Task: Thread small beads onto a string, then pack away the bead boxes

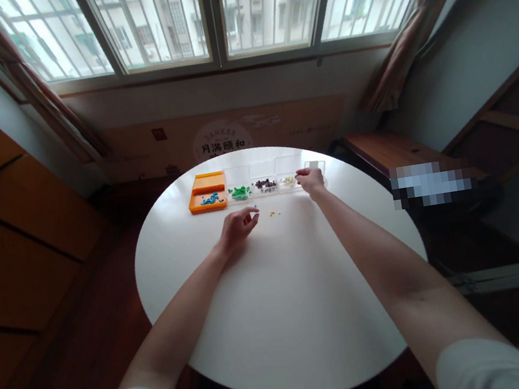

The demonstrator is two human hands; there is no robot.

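My left hand [239, 225] rests on the white round table [296, 306], its thumb and forefinger curved with a gap between them. A tiny blue piece [256, 206] lies just past its fingertip. Several small yellow pieces [273, 214] are on the tabletop to its right. My right hand [312, 180] is at the right end of the row of clear boxes, beside the cream pieces [289, 181]. Its fingertips are pinched together, and anything between them is too small to make out. Dark brown pieces [266, 184] and green pieces [240, 192] fill the neighbouring boxes.
An orange box [193, 209] with its lid raised holds blue pieces [211, 198] at the row's left end. Beyond the table, a printed cardboard panel [135, 148] leans under the window. A wooden bench [379, 147] stands at the right, wooden cabinets [12, 238] at the left.
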